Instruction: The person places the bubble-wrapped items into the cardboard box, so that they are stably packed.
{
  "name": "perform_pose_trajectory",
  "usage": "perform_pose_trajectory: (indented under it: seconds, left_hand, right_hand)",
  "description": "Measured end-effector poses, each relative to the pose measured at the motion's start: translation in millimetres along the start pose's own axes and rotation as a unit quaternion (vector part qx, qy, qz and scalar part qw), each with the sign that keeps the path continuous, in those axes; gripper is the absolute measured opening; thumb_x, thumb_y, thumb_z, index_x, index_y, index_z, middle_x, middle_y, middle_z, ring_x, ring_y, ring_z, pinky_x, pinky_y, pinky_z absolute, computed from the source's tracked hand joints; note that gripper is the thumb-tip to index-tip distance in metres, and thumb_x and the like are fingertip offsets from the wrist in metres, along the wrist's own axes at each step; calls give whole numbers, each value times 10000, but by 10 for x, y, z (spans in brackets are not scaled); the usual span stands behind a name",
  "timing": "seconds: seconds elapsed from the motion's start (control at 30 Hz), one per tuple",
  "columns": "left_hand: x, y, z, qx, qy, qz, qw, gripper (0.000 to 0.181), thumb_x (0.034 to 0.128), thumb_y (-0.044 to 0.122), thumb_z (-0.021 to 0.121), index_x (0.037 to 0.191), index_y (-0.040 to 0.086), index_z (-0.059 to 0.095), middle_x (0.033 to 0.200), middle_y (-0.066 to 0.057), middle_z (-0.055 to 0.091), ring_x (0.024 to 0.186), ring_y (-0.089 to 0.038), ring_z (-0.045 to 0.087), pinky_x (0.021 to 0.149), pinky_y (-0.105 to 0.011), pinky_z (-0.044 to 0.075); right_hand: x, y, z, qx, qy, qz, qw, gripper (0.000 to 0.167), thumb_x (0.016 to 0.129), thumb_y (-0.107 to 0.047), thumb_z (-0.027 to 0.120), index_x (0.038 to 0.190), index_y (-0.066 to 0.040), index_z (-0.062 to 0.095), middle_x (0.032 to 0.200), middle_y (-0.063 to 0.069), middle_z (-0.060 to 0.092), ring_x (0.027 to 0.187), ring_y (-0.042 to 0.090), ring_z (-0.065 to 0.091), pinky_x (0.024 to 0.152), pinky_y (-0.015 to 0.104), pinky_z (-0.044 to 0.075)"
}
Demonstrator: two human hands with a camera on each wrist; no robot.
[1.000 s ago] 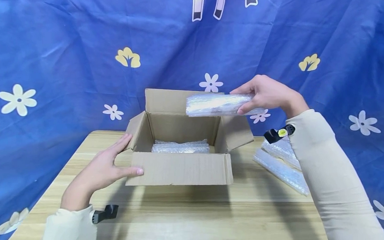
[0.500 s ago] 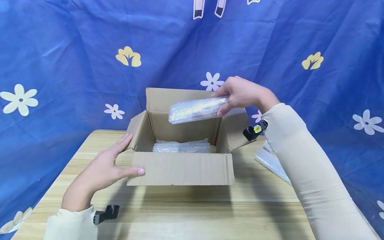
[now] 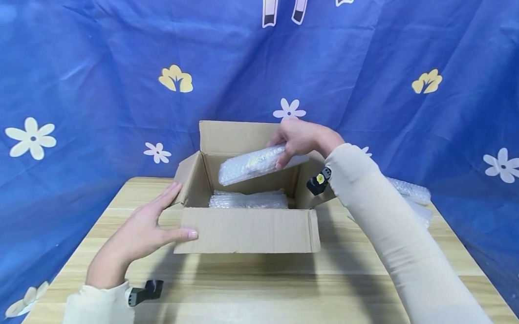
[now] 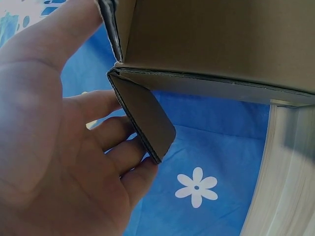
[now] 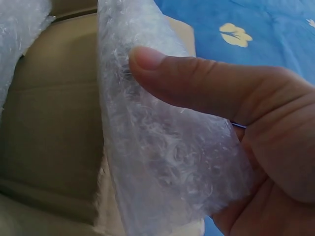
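An open cardboard box [image 3: 245, 231] stands on the table with its flaps spread outward. My left hand [image 3: 142, 232] rests at its front left corner; the thumb lies on the front flap and the fingers touch the left flap [image 4: 145, 110] from outside. Over the box opening, my right hand [image 3: 301, 136] grips a flat bubble-wrapped package [image 3: 248, 165], tilted with its left end lower. In the right wrist view the thumb presses across the bubble wrap; its contents cannot be made out. Inside the box lies more bubble-wrapped stuff [image 3: 248, 200], partly hidden by the front flap.
More bubble-wrapped packages [image 3: 408, 189] lie on the wooden table [image 3: 249, 294] right of the box, partly covered by the right sleeve. A blue curtain [image 3: 105, 82] with flower prints hangs close behind the table.
My right hand has carried the package leftward and lower, from above the box's right side to over its opening, tilting its left end down. The left hand stays at the corner.
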State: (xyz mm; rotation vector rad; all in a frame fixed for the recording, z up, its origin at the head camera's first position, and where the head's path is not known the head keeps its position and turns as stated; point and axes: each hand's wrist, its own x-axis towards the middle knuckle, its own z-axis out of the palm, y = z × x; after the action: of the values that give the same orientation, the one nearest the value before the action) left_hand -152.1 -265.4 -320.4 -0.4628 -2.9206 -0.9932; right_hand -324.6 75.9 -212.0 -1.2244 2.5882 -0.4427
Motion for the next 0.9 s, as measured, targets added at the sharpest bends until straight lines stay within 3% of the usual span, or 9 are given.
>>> perform_pose_trajectory:
  seconds: [0.23, 0.53, 0.9]
  left_hand:
    - [-2, -31, 15, 22, -2, 8, 10000, 1161, 753, 570, 821, 1619, 171, 158, 1650, -110, 150, 1446, -441, 228, 1079, -677, 259]
    - [-3, -12, 10, 13, 40, -1, 10000, 1156, 752, 572, 821, 1620, 188, 160, 1649, -99, 156, 1442, -444, 234, 1080, -674, 263]
    - [-13, -26, 31, 1, 112, 23, 9999, 1143, 754, 559, 827, 1618, 193, 175, 1649, -92, 162, 1448, -427, 232, 1087, -666, 261]
  right_hand:
    - [172, -23, 148, -342, -270, 128, 9990, 428, 731, -196, 905, 1123, -82, 775, 949, -26, 745, 765, 127, 567, 718, 278, 498]
    - [282, -17, 279, -563, -442, 368, 9968, 448, 729, -227, 914, 1134, -97, 773, 944, -25, 739, 819, 166, 609, 753, 292, 523]
    - [399, -36, 488, -920, -731, 467, 9920, 459, 757, -270, 901, 1156, -92, 761, 1077, 9, 720, 884, 157, 613, 804, 293, 531]
